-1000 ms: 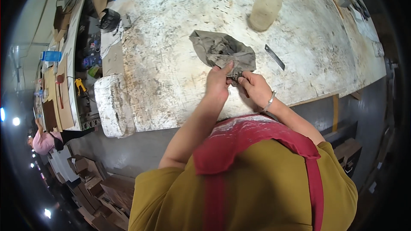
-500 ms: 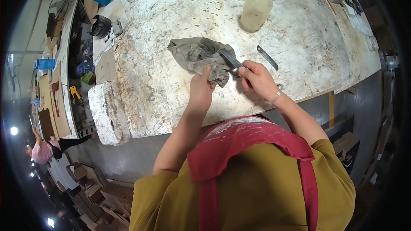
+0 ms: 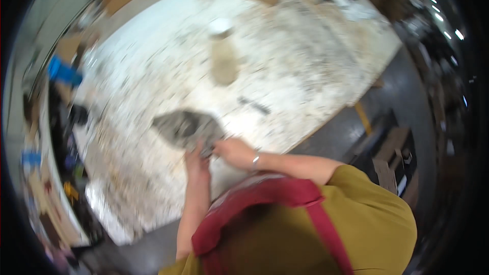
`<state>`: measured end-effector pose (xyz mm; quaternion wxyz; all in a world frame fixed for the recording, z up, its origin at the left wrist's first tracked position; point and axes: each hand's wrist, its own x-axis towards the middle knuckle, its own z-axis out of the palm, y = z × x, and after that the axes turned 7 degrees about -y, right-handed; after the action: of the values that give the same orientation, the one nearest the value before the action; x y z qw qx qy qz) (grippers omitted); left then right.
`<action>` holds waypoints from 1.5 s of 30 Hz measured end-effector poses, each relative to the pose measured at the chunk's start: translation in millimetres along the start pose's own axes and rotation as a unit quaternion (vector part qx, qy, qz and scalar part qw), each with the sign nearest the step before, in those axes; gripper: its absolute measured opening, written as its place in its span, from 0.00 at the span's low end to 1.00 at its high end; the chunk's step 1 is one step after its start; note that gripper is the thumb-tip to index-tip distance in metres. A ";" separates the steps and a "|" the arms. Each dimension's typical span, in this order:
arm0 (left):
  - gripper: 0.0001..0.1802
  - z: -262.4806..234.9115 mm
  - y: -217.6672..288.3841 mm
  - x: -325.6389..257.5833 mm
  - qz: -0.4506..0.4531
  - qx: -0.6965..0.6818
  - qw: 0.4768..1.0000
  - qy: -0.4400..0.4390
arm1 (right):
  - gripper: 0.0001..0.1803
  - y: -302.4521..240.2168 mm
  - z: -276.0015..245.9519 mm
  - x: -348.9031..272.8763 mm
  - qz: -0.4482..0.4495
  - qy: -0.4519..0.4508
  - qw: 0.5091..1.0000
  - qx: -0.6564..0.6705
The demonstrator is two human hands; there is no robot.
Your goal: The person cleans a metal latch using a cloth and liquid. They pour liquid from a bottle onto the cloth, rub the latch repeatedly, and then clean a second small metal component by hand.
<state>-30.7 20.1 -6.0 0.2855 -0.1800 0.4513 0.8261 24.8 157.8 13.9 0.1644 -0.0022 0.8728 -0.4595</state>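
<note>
A crumpled grey rag (image 3: 184,127) lies on the paint-spattered white worktable (image 3: 153,71) just in front of me. My left hand (image 3: 196,160) rests on the rag's near edge and seems to pinch it. My right hand (image 3: 232,151), with a bracelet at the wrist, meets the left hand at the rag and appears to grip a small dark tool there; motion blur hides what the tool is. A slim dark tool (image 3: 253,105) lies on the table just beyond my right hand.
A tall plastic jar with a white lid (image 3: 222,51) stands upright beyond the rag. Cluttered shelves and a blue object (image 3: 63,73) line the left side. The table's right edge (image 3: 351,104) drops to a dark floor with boxes.
The view has swung and blurred. The rag and both hands now sit lower in the picture, the jar nearer the middle. The hands stay together at the rag's edge.
</note>
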 end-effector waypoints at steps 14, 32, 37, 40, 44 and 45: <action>0.09 -40.3 15.1 17.0 0.006 0.005 0.997 -0.075 | 0.12 -13.5 -59.7 -52.1 0.083 -0.020 0.904 0.418; 0.08 -4.3 11.6 -3.9 -0.011 0.044 0.999 0.026 | 0.11 -1.0 -4.7 -3.3 -0.058 0.026 0.998 -0.023; 0.08 -3.4 2.0 -0.9 -0.090 0.017 0.996 0.012 | 0.13 -14.8 -26.5 -28.7 0.093 -0.062 0.973 0.202; 0.10 -10.4 10.1 6.4 -0.089 -0.003 0.996 0.027 | 0.13 -17.4 -38.9 -46.3 0.143 -0.077 0.955 0.249; 0.16 -30.2 24.5 14.3 -0.043 -0.023 0.998 0.032 | 0.12 -11.2 -54.9 -72.4 0.146 -0.096 0.939 0.297; 0.16 -15.4 23.9 8.5 -0.052 -0.016 0.998 0.017 | 0.13 -9.9 -61.2 -67.8 0.131 -0.073 0.932 0.330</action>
<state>-51.8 -0.6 -3.6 0.3173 -0.2219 0.4325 0.8143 69.8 211.6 73.3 0.2779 0.1333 0.6503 -0.6943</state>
